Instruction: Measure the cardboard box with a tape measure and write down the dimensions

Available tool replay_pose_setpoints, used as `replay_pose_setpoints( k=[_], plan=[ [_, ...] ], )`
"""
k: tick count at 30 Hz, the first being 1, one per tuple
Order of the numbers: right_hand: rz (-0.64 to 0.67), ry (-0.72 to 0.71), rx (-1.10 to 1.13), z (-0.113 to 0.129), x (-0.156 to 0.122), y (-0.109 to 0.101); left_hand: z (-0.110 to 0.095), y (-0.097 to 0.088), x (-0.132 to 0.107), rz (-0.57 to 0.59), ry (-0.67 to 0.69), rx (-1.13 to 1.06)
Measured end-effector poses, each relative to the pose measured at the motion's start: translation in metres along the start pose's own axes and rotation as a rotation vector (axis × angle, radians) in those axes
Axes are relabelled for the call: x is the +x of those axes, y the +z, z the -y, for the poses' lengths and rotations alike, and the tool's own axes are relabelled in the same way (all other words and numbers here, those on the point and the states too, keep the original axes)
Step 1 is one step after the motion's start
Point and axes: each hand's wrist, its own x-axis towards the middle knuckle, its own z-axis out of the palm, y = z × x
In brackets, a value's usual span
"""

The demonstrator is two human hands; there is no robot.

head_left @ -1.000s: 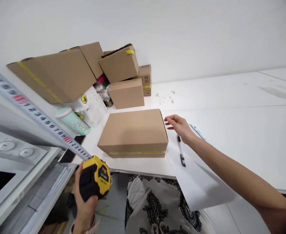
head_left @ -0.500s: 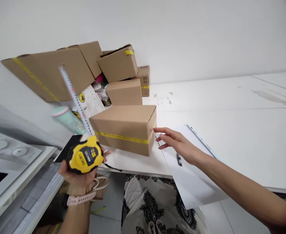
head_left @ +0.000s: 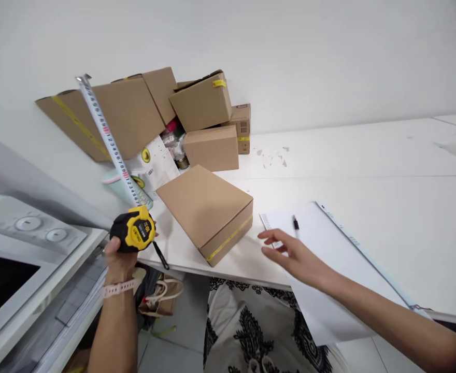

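Observation:
My left hand grips a yellow and black tape measure at the table's front left edge. Its white blade sticks up and to the left, well clear of the table. A closed cardboard box with a yellow tape strip lies flat and turned at an angle on the white table, just right of the tape measure. My right hand hovers open, fingers spread, a little right of the box, over a white sheet of paper. A black pen lies on that sheet.
Several cardboard boxes are piled against the wall at the back left, with a mint green bottle and a white bag in front of them. A grey machine stands at the left. A patterned skirt shows below the table edge.
The box, tilted up on its edge half a second ago, now lies flat and rotated. My right hand has come off it and drawn back. The tape blade is much shorter than a second ago.

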Motion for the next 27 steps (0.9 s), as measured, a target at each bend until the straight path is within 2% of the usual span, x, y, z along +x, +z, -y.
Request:
replay_pose_setpoints(
  k=[3,6,9,12,14,16,19,22,27],
  plan=[
    [0.158,0.06,0.04,-0.006,-0.014,0.025,0.01,-0.017,0.033,0.052,-0.07,-0.038],
    [0.23,0.137,0.137,-0.007,-0.021,0.048,0.025,-0.023,0.06,0.076,-0.131,-0.095],
    [0.154,0.162,0.196,-0.01,-0.016,0.058,0.039,-0.025,0.079,0.08,-0.166,-0.143],
    [-0.04,0.155,0.248,-0.017,-0.001,0.052,0.051,-0.025,0.093,0.082,-0.182,-0.198],
    [-0.153,0.154,0.29,-0.02,0.012,0.043,0.058,-0.024,0.098,0.071,-0.203,-0.233],
    [-0.2,0.143,0.313,-0.02,0.026,0.035,0.064,-0.023,0.101,0.056,-0.217,-0.268],
    [-0.174,0.104,0.286,-0.018,0.044,0.031,0.069,-0.022,0.102,0.044,-0.223,-0.307],
    [-0.141,0.073,0.262,-0.019,0.057,0.035,0.07,-0.02,0.099,0.035,-0.246,-0.314],
    [-0.012,0.017,0.358,-0.024,0.065,0.04,0.059,-0.013,0.09,0.064,-0.253,-0.291]
  ],
)
